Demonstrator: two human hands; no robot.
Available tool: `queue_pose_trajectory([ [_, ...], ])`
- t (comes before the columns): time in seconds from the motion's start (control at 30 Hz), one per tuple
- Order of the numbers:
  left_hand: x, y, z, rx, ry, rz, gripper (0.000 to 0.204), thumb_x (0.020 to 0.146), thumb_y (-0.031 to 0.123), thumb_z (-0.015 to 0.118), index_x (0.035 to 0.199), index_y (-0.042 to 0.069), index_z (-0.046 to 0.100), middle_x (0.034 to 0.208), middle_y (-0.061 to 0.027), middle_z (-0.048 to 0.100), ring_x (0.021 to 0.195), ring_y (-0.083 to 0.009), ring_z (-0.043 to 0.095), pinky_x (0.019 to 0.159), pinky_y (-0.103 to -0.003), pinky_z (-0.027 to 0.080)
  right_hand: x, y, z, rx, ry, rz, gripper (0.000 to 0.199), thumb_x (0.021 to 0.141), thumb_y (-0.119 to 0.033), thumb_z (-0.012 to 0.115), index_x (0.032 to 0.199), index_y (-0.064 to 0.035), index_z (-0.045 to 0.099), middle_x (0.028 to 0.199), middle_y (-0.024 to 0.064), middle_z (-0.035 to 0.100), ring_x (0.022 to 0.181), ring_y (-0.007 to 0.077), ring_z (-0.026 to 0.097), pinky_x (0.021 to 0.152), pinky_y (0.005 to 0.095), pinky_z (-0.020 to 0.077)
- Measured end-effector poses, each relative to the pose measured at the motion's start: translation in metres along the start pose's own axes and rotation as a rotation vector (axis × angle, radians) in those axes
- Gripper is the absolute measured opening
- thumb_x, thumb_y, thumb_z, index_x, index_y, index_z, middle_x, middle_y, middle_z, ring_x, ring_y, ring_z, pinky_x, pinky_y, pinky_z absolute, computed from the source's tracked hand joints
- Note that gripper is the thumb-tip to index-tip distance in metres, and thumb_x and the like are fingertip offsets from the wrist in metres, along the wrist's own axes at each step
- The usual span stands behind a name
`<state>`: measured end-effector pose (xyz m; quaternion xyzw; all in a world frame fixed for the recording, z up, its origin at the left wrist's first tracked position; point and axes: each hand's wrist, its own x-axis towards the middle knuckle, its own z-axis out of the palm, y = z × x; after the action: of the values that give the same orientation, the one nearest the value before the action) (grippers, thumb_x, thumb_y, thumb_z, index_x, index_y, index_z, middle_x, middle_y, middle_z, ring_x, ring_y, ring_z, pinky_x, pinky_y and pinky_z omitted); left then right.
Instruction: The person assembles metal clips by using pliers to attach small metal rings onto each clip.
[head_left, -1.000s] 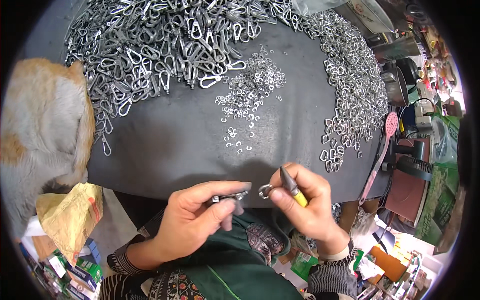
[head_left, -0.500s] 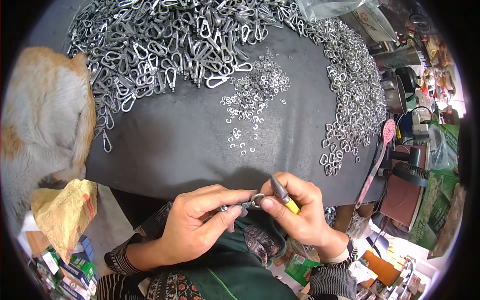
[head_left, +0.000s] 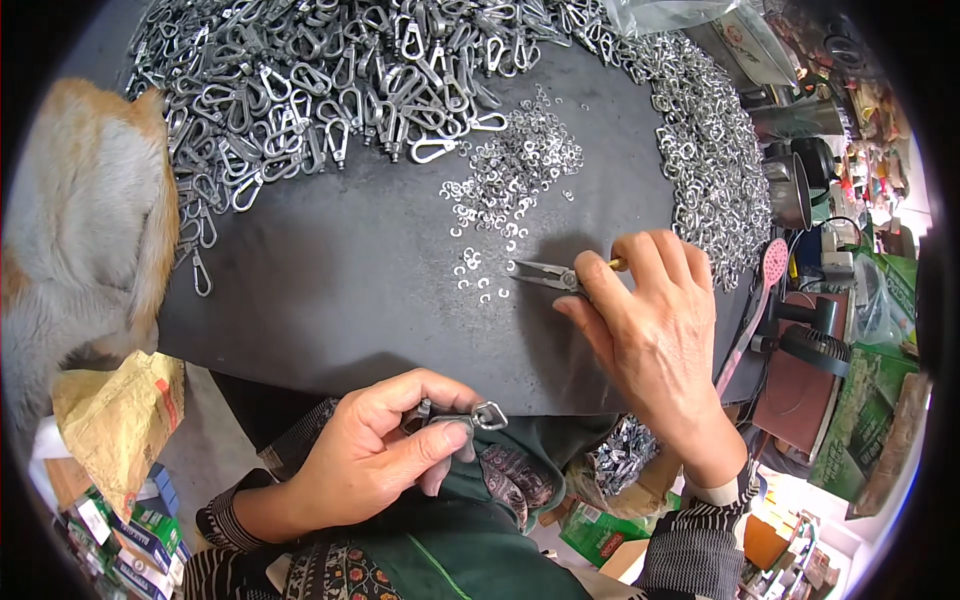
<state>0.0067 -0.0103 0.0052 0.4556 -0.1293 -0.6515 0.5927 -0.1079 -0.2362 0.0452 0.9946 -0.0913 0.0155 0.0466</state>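
Observation:
My left hand (head_left: pixel 390 435) is closed around a metal snap hook, mostly hidden by the fingers. From its end a D-shaped metal ring (head_left: pixel 489 416) sticks out past my thumb and forefinger, at the near edge of the table. My right hand (head_left: pixel 655 325) holds a pair of needle-nose pliers (head_left: pixel 560 277) over the tabletop. Their jaws are spread and point left, with the tips beside a few small C-shaped clips (head_left: pixel 484 284). More of these clips form a loose pile (head_left: pixel 530 155) farther back.
A large heap of snap hooks (head_left: pixel 330 85) covers the back left of the dark table (head_left: pixel 300 290). D-shaped rings (head_left: pixel 715 170) are heaped along the right. An orange-and-white cat (head_left: pixel 95 220) lies at the left edge. A pink swatter (head_left: pixel 773 265) lies at the right edge.
My right hand has moved from beside my left hand up and over the table, turning the pliers toward the clips and spreading their jaws. My left hand keeps its hold on the snap hook.

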Motion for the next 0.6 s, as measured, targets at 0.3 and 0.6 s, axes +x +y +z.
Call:
queue_pose_trajectory([
  [0.3,0.000,0.003,0.000,-0.032,0.138,0.033,0.018,0.098,0.007,0.059,0.113,-0.003,0.065,0.088,-0.0069,0.067,0.068,-0.0056,0.056,0.053,-0.018,0.039,0.004,-0.001,-0.003,-0.065,0.030,-0.061,0.031,0.074,-0.026,0.078,0.093,-0.0078,0.061,0.083,0.0052,0.049,0.080,0.0228,0.051,0.070,0.0378,0.0387],
  [0.6,0.004,0.000,-0.004,-0.286,0.063,-0.096,0.018,0.095,0.004,0.062,0.111,-0.003,0.067,0.087,-0.0024,0.061,0.067,-0.0070,0.048,0.055,-0.021,0.035,0.001,0.011,-0.030,0.246,0.038,-0.412,0.037,0.074,-0.042,0.074,0.087,-0.0092,0.062,0.078,0.0033,0.055,0.069,0.0212,0.057,0.057,0.0341,0.0412],
])
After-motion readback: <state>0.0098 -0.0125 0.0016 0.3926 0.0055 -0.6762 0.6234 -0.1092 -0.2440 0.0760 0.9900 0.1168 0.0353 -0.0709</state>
